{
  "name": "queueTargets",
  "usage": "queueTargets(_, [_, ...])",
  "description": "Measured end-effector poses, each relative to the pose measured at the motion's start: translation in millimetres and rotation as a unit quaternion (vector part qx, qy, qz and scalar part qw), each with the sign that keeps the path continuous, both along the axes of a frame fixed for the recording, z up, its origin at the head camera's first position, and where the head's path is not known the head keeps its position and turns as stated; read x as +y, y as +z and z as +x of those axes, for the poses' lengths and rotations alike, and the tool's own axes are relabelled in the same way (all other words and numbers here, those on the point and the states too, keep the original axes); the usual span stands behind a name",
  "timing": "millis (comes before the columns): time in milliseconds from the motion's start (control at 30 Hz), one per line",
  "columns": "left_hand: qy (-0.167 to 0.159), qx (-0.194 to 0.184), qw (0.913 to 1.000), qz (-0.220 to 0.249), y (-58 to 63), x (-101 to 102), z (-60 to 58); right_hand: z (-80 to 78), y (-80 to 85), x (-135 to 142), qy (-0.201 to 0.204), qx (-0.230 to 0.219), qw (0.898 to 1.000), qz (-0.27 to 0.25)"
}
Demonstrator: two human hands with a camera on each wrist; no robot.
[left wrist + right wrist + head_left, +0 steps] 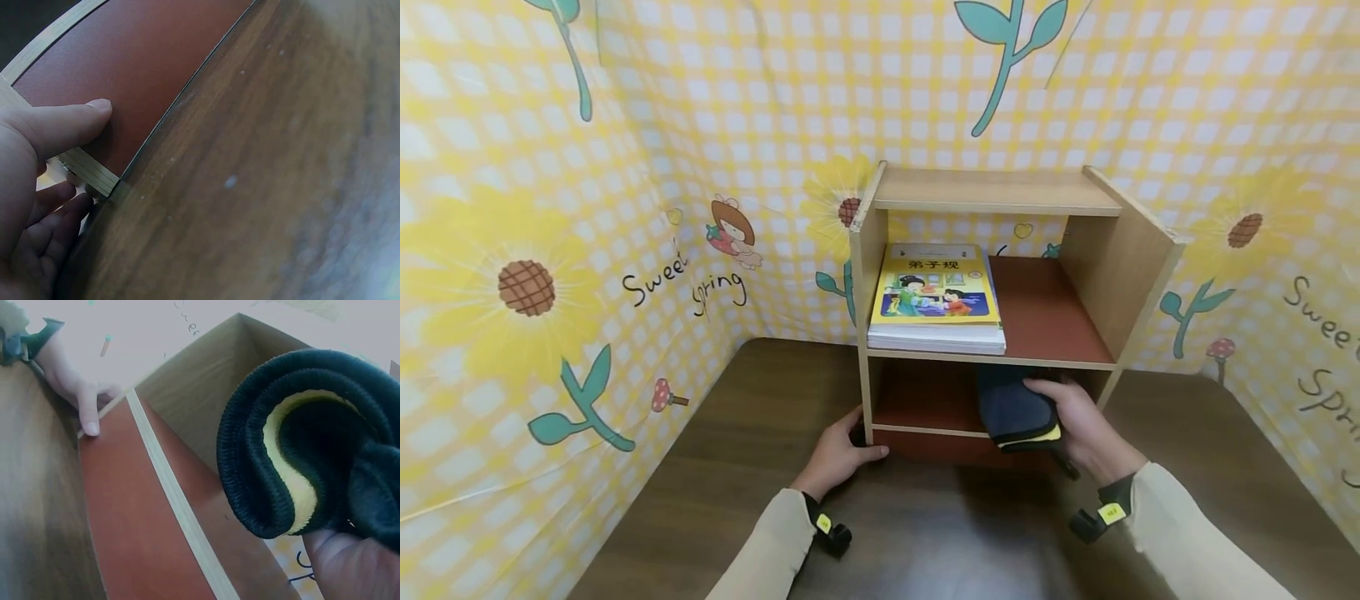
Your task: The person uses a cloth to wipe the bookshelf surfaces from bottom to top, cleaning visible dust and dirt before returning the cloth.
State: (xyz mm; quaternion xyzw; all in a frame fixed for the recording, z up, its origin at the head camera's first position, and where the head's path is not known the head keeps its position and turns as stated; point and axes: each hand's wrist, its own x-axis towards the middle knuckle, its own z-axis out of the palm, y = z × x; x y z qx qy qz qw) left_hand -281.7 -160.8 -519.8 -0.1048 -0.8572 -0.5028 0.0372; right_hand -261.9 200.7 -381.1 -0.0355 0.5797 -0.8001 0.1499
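The right grip (1084, 423) clutches a folded cloth (1017, 408) that could unfurl if held loosely (left grip (841, 456) clasps the shelf (1131, 267)).

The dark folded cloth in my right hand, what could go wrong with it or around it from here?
The dark folded cloth juts out in front of the lower shelf, so it might slip or unfold if the right hand let go now. A bump could also shift the books, whose stack reaches close to the upper shelf's front edge. And if the left hand loosened at the lower corner, the shelf unit might slide.
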Motion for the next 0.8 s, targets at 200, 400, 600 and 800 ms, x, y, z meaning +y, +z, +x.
queueTargets(200, [0.003,-0.002,1.0000,-0.009,0.7,-3.4,1.7,12.3,0.4,-0.5,0.015,0.006,1.000,-0.011])
queueTargets(400, [0.001,-0.002,1.0000,-0.005,1.7,-1.5,1.0,19.2,0.6,5.1,0.027,0.011,1.000,-0.010])
queueTargets(600, [0.000,-0.004,1.0000,-0.007,1.7,-1.3,3.9,30.8,-0.8,7.6,0.024,0.005,1.000,0.008])
queueTargets(800, [0.005,-0.002,1.0000,-0.005,0.7,-0.7,1.6,38.7,0.5,14.0,0.038,0.012,0.999,0.007])
